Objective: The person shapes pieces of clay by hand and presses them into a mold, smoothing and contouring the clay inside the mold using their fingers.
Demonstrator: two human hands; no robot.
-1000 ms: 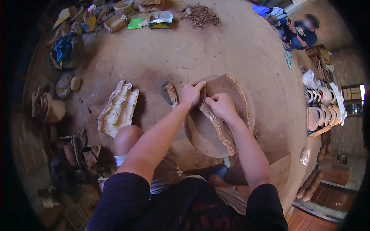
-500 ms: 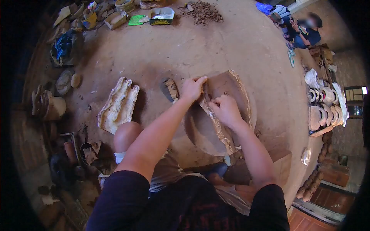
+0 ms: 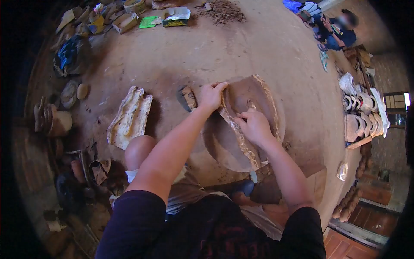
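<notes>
A trough-shaped mould (image 3: pixel 273 103) with rough, pale edges and a brown clay-like lining stands on a round board (image 3: pixel 215 149) in front of me. At the mould's far left end, my left hand (image 3: pixel 211 96) is closed over the rim, thumb on top. My right hand (image 3: pixel 254 127) is inside the trough, fingers curled together against the brown lining. A small brown bit shows just beyond those fingers; what they hold is hidden. A second pale, hollowed mould piece (image 3: pixel 130 116) lies to the left, near my knee.
A dark object with a brown patch (image 3: pixel 188 97) lies beside my left hand. Crumbled clay (image 3: pixel 222 12) and a box (image 3: pixel 177 16) are at the back. Curved clay pieces (image 3: pixel 363 125) line the right side, where another person (image 3: pixel 340 32) sits farther back. Pots (image 3: pixel 58 122) stand left.
My right hand has shifted slightly within the trough, and the small brown bit beyond its fingers shows more. My left hand keeps its hold on the rim. The whole view has moved a little.
</notes>
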